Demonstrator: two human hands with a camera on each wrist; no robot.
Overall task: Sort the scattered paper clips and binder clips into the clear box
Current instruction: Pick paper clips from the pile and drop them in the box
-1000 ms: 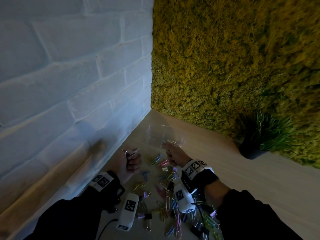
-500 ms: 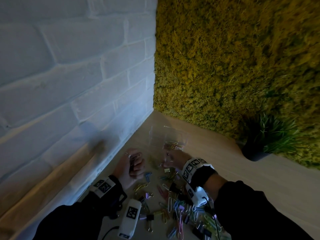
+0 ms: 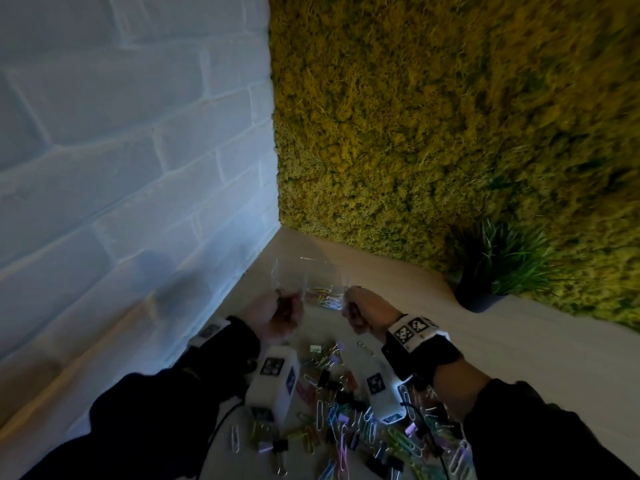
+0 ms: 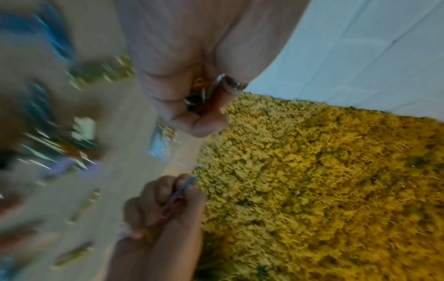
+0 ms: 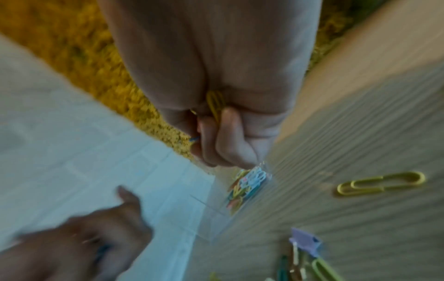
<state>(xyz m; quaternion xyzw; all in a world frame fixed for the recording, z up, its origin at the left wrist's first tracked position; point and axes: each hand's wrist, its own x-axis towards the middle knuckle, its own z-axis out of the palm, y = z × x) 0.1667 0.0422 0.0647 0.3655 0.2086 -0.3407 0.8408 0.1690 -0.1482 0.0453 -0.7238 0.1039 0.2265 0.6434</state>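
The clear box [image 3: 311,278] stands near the corner of the wooden table, with coloured paper clips [image 3: 323,297] in its bottom; it shows too in the right wrist view as clear box [image 5: 242,188]. My left hand [image 3: 282,311] is a fist at the box's near left edge, gripping binder clips [image 4: 204,91] with metal handles. My right hand [image 3: 358,311] is a fist at the box's near right edge, holding yellow paper clips [image 5: 215,104]. Both wrist views are blurred. A heap of scattered clips [image 3: 346,414] lies behind my hands.
A white brick wall [image 3: 121,168] runs along the left and a moss wall [image 3: 450,116] along the back. A dark pot with a grass plant [image 3: 485,289] stands at the back right. A lone yellow paper clip [image 5: 382,182] lies right of the box.
Both fists have moved forward from over the heap of clips up to the near edge of the clear box, still holding their clips.
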